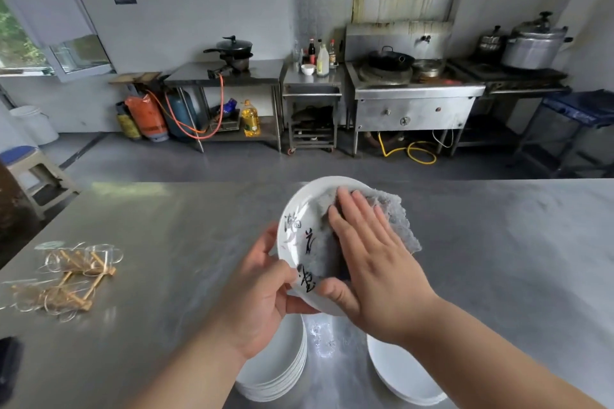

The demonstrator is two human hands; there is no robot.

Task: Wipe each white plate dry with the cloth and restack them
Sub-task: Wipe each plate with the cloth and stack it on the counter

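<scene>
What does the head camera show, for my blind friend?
A left hand holds a white plate tilted up while the right hand presses a grey cloth against it. A left stack and right stack sit below on a steel table.

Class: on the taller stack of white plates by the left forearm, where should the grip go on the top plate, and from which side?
Take the top plate by its right rim, probably, coming from the gap between the stacks. It nests in the stack, so only the flared rim gives a lip for fingers under, thumb on top; the left forearm covers the other side.
</scene>
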